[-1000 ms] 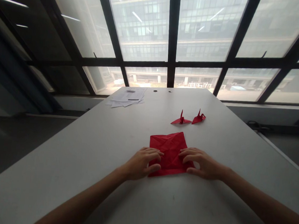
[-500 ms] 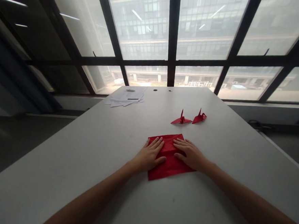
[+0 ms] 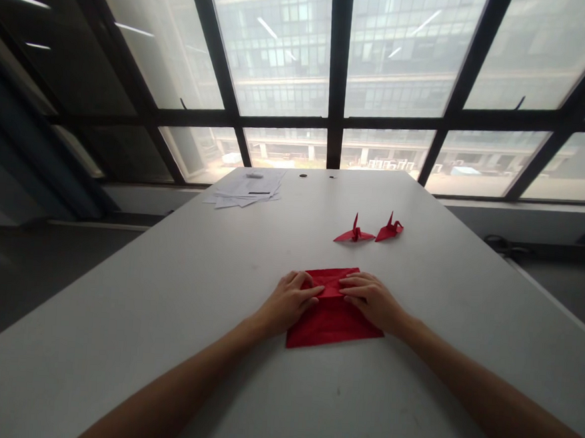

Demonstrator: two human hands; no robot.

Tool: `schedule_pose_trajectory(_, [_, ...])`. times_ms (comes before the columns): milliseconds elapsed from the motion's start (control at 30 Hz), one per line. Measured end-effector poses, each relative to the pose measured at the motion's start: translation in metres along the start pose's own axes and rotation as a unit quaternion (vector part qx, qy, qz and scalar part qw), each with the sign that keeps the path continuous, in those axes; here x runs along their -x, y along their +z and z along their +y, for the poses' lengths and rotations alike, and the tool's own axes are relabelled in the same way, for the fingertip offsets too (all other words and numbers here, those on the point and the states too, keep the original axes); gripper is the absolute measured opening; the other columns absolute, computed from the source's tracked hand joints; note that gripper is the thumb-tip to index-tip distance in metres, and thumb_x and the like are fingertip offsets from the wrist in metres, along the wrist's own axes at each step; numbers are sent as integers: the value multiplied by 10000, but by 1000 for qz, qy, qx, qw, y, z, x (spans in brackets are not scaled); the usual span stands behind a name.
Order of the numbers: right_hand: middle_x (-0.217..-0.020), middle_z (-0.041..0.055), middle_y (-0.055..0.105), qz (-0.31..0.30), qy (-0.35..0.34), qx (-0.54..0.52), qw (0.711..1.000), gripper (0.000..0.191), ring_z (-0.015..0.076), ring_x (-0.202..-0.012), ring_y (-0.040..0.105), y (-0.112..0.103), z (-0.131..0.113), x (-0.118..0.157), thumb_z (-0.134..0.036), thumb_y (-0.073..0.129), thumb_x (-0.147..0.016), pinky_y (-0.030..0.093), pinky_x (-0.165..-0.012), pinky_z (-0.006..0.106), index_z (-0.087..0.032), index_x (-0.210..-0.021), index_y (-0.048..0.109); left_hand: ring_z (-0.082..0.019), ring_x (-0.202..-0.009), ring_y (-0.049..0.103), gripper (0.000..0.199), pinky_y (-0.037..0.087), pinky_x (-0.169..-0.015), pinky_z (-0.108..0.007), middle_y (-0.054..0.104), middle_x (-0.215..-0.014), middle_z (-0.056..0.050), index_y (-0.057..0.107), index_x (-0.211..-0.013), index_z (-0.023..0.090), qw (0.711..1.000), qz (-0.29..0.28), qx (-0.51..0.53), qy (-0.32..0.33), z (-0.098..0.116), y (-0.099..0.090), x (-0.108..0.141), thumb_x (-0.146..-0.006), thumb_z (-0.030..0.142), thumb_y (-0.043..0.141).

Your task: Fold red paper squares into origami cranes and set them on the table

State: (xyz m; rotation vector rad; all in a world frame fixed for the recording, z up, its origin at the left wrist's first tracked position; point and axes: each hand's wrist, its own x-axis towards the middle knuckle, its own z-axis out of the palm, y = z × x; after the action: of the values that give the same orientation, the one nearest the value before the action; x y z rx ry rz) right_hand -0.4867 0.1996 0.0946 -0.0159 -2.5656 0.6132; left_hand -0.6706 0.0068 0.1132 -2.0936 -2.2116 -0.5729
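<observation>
A creased sheet of red paper (image 3: 336,325) lies on the white table in front of me, with a raised fold running across its middle. My left hand (image 3: 294,299) has its fingers curled and its thumb close to the forefinger, pinching the fold on the left side. On the right side my right hand (image 3: 371,300) grips the same fold between thumb and fingers. Both hands hide parts of the sheet's side edges. Beyond the sheet stand two red paper cranes, a left crane (image 3: 355,234) and a right crane (image 3: 390,230), close together.
At the far left of the white table (image 3: 167,290) lies a loose stack of white papers (image 3: 239,190) with a small white object (image 3: 254,175) on top. Two small dark spots mark the far edge. Large dark-framed windows (image 3: 339,69) rise behind the table.
My hands, flat with fingers spread before, have curled in and now pinch the fold. The left fingers have bent the most. The middle fold of the paper stands up more. The cranes are unmoved.
</observation>
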Motion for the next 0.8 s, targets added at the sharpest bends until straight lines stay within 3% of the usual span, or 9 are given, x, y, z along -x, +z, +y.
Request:
schedule_pose_trajectory(100, [-1097, 28, 735, 35, 0, -18, 999, 181, 226, -1046, 637, -2, -2, -1, -185, 627, -913, 469, -974, 417, -270, -1010, 753, -224, -991, 541, 331, 441, -960, -409, 613, -1069, -57, 626, -1301, 325, 1000, 11, -8, 3, 0, -2, -1, -990, 313, 512])
schedule_pose_trajectory(233, [-1065, 39, 716, 74, 33, -13, 997, 191, 233, -994, 624, -4, -5, -2, -165, 692, -861, 472, -942, 420, -253, -1028, 719, -215, -972, 543, 313, 455, -918, -371, 611, -1039, -58, 638, -1277, 290, 999, 34, 6, -4, 1, -6, -2, -997, 300, 497])
schedule_pose_trajectory(400, [-1000, 30, 705, 83, 27, -5, 996, 138, 222, -970, 611, -4, -3, -2, -156, 613, -911, 461, -931, 409, -255, -914, 709, -191, -900, 584, 302, 476, -821, -303, 633, -987, -48, 663, -1240, 278, 999, 27, 27, -11, 6, -9, 0, -994, 283, 488])
schedule_pose_trajectory(500, [-1103, 53, 675, 76, 47, 56, 994, 163, 250, -1055, 580, -5, -4, -3, -152, 619, -896, 436, -966, 434, -255, -996, 697, -169, -822, 617, 335, 479, -761, -271, 674, -991, -33, 644, -1273, 279, 998, 14, 61, -19, 15, -10, 2, -960, 252, 525])
schedule_pose_trajectory(600, [-1128, 106, 634, 90, 128, 153, 976, 251, 291, -1058, 553, -6, -11, -4, -178, 666, -855, 440, -929, 451, -213, -1103, 651, -169, -795, 643, 374, 494, -741, -266, 711, -1012, -41, 613, -1318, 254, 994, 13, 109, -24, 26, -10, 3, -953, 285, 541])
schedule_pose_trajectory(700, [-949, 97, 640, 67, 189, 195, 960, 75, 272, -914, 572, -6, -22, -1, -228, 600, -906, 457, -830, 422, -196, -948, 653, -172, -810, 670, 335, 513, -773, -276, 741, -1015, -58, 656, -1261, 218, 988, 37, 149, -32, 26, -11, 1, -985, 314, 493])
schedule_pose_trajectory(800, [-940, 75, 645, 16, 168, 157, 973, 110, 249, -913, 580, -4, -29, 3, -258, 572, -929, 458, -836, 399, -214, -894, 667, -186, -918, 676, 294, 517, -853, -300, 739, -1074, -55, 691, -1199, 230, 989, 65, 134, -26, 12, -14, -5, -980, 263, 499])
